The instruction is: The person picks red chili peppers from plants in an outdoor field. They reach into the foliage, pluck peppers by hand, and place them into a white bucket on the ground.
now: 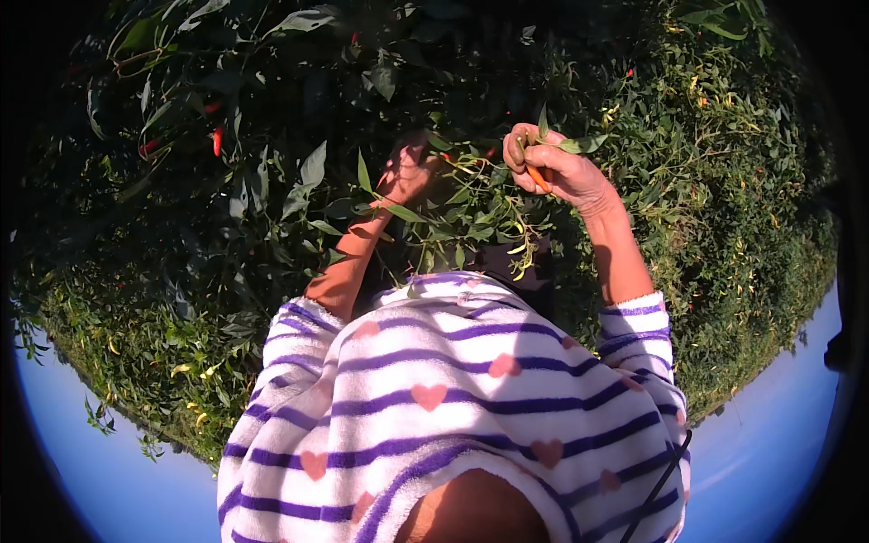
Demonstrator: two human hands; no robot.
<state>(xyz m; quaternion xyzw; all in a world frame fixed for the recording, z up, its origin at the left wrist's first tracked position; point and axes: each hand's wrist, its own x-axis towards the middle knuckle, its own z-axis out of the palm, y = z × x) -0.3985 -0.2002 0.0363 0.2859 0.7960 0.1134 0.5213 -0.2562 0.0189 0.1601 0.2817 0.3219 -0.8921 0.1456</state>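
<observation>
An orange chilli pepper (538,178) is held in the curled fingers of my right hand (560,163). Green leaves (582,144) and a bit of stem stick out over the thumb of that hand. My left hand (409,175) reaches in among the chilli plant's branches, its fingers in dark shade, so I cannot tell whether they grip anything. Close beside it shows a small bit of red chilli (446,157), half covered by leaves. Between my hands and my body, a leafy branch (475,220) spreads, with pale green chillies (521,261) hanging from it.
Dense chilli plants surround me on both sides. Red chillies (217,140) hang at the upper left, and pale yellow ones (181,368) at the lower left. More plants with yellow and orange chillies (703,102) stand at the right. A thin dark cord (657,485) crosses my striped top.
</observation>
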